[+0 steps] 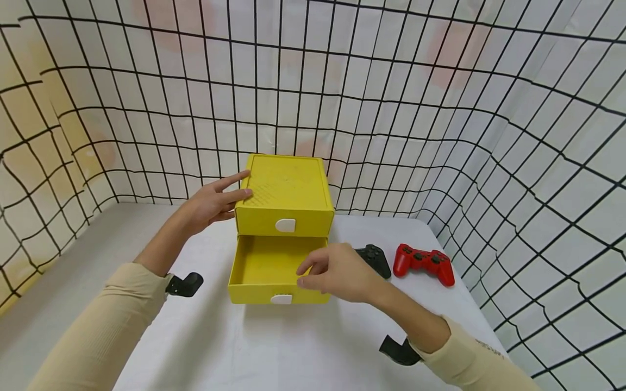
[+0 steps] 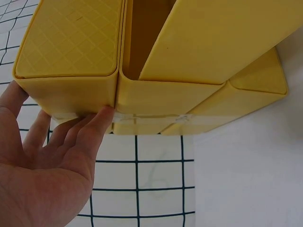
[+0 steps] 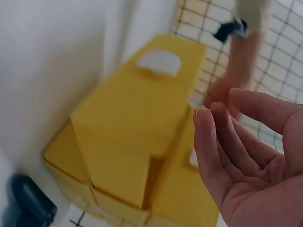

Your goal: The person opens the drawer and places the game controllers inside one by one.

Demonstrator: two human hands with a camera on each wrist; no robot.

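A yellow drawer unit (image 1: 288, 182) stands on the white surface, its upper drawer closed behind a white handle (image 1: 286, 225). Below that, a drawer (image 1: 254, 294) is pulled out, and its visible inside is bare. The left wrist view shows one more closed section beneath it. My left hand (image 1: 205, 206) rests against the unit's upper left side, fingers stretched out, thumb and fingertips touching the wall (image 2: 71, 92). Over the right front corner of the pulled-out drawer hovers my right hand (image 1: 342, 274). Its fingers are loosely bent, with nothing between them in the right wrist view.
To the right of the unit lie a black game controller (image 1: 375, 260), partly hidden by my right hand, and a red game controller (image 1: 424, 263). Black wire mesh (image 1: 381, 103) lines the back and both sides. A black strap (image 1: 186, 284) hangs from the left wrist.
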